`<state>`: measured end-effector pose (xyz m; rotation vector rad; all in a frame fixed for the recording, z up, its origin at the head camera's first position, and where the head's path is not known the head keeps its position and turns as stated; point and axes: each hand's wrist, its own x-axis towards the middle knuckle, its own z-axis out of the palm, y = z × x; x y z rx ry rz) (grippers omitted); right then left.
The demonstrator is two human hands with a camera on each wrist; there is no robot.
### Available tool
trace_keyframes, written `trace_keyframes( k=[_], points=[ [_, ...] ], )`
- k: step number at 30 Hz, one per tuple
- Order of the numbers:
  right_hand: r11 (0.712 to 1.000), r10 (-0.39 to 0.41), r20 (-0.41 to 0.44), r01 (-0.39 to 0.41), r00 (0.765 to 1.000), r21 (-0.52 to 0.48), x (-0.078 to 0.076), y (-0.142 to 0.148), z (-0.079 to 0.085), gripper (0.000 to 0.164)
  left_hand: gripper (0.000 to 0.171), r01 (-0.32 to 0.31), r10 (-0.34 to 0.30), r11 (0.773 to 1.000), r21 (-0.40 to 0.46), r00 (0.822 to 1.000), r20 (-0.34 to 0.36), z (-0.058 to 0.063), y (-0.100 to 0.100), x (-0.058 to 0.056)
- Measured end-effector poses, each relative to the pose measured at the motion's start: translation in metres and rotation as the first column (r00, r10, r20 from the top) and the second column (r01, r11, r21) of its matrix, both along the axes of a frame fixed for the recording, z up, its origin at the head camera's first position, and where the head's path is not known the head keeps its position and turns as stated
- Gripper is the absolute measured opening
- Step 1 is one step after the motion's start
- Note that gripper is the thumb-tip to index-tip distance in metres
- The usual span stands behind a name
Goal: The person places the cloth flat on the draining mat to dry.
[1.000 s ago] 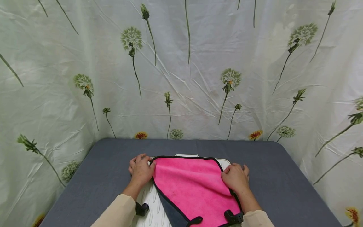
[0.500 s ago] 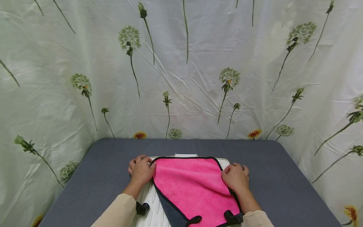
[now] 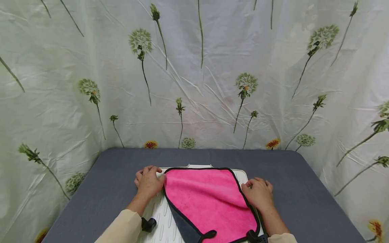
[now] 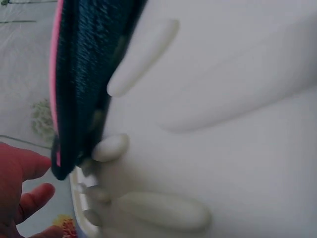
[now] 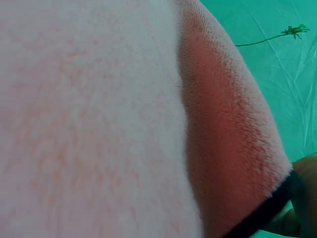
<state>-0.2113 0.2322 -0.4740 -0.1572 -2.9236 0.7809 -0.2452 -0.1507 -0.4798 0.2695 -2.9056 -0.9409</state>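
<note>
A pink cleaning cloth (image 3: 206, 199) with black edging and a dark blue underside (image 3: 182, 224) lies over a white ribbed board (image 3: 162, 216), with a black loop near its front. My left hand (image 3: 149, 184) is at the cloth's far left corner, fingers parted, thumb at the black edge. In the left wrist view, its fingertips (image 4: 37, 196) stand spread beside the cloth's corner (image 4: 62, 168). My right hand (image 3: 259, 194) is just beside the cloth's right edge, fingers loosely bent around nothing. The right wrist view shows the cloth's raised fold (image 5: 223, 124) close up, with part of this hand behind its edge.
The board rests on a grey padded table (image 3: 112, 179), its far edge just showing beyond the cloth. A white curtain (image 3: 206, 101) printed with dandelions hangs behind and at both sides. Black wrist camera mounts (image 3: 149, 224) sit under both wrists.
My right hand has let go of the cloth's right edge and shifted right. The left hand has loosened from the corner and moved slightly left. The cloth stays nearly where it was.
</note>
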Motion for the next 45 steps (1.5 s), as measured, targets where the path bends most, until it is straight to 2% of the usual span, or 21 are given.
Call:
trace_keyframes(
  k=[8,14,22,25,28,34,38,40,45],
  points=[
    [1.0,0.014,0.024,-0.015,1.0,0.023,0.021,0.012,0.004,0.019,0.027,0.086,-0.086,0.991,-0.098,0.996,0.011,0.011,-0.008,0.018],
    [0.999,0.029,0.037,-0.03,0.999,0.015,0.035,0.017,0.005,0.015,0.026,0.173,-0.175,0.977,-0.122,0.984,-0.012,0.015,-0.013,0.034],
    [1.0,0.026,0.04,-0.026,0.999,-0.005,0.049,0.019,0.001,0.014,0.021,0.263,-0.27,0.957,-0.122,0.962,-0.045,0.025,0.001,0.059],
    [1.0,0.029,0.055,-0.029,0.998,-0.004,0.054,0.018,0.001,0.014,0.023,0.32,-0.328,0.939,-0.123,0.944,-0.046,0.027,0.01,0.069],
    [0.999,0.032,0.082,-0.032,0.996,0.0,0.059,0.018,0.001,0.015,0.024,0.386,-0.39,0.915,-0.12,0.921,-0.016,0.029,0.017,0.078],
    [0.999,0.022,0.135,-0.026,0.991,0.028,0.069,0.021,0.0,0.016,0.026,0.505,-0.504,0.858,-0.09,0.863,0.034,0.031,0.026,0.089],
    [0.999,0.009,0.162,-0.015,0.987,0.033,0.076,0.021,-0.003,0.016,0.027,0.577,-0.577,0.814,-0.07,0.817,0.027,0.024,0.034,0.097],
    [0.999,-0.011,0.193,0.004,0.981,0.038,0.079,0.021,-0.004,0.018,0.028,0.602,-0.604,0.793,-0.087,0.797,0.011,0.018,0.038,0.1],
    [0.997,-0.083,0.26,0.08,0.962,0.022,0.086,0.018,-0.006,0.019,0.03,0.631,-0.639,0.763,-0.143,0.769,-0.016,0.007,0.047,0.107]
  ],
)
